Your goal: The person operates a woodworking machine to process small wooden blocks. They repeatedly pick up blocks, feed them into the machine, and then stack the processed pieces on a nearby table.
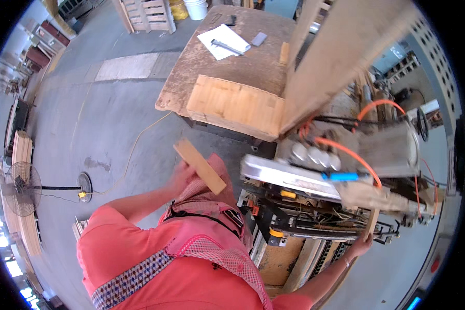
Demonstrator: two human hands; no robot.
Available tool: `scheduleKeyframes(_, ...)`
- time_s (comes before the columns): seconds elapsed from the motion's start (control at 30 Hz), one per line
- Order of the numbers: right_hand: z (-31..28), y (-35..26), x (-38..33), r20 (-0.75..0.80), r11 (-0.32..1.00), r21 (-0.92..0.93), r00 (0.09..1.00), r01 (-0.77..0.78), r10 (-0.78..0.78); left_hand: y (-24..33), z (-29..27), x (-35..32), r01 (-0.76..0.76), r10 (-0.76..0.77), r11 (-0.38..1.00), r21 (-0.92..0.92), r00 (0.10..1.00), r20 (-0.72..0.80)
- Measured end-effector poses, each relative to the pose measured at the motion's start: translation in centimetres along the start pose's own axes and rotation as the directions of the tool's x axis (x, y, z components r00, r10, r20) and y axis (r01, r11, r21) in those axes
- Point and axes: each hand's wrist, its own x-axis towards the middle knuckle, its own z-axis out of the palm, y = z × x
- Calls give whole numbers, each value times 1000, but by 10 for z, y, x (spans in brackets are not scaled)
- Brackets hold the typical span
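My left hand (182, 174), smeared by motion, is closed on a short flat wooden board (200, 166) held slantwise in front of my body. Far to the right, my right hand (364, 245) reaches down to the side of the machine (305, 206). Its fingers are closed round the lower end of a narrow wooden strip (372, 223), whose upper end meets the machine. Ahead of me, a neat stack of wooden boards (235, 103) lies along the near edge of a worn brown table (183, 77).
White paper (212, 36), a caliper (226, 47) and a small grey block (259, 39) lie on the table. Orange hoses (351, 152) arch over the machine. A standing fan (20, 190) is at left, its cable (134, 150) crossing the floor. A pallet (147, 14) stands behind.
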Motion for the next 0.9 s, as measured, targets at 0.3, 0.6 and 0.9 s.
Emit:
scheduleKeyframes(0.3,-57,-35,-144,163,968,-222,975,-112,151,19,-262,242,155,117,779,608,916,-383)
scheduleKeyframes(0.6,-147,-39,-276,450,928,-370,867,-38,215,-36,-258,380,127,134,463,877,968,-211)
scheduleKeyframes(0.9,-171,-41,-337,522,917,-297,760,-265,389,-82,-265,408,239,112,342,909,950,-292)
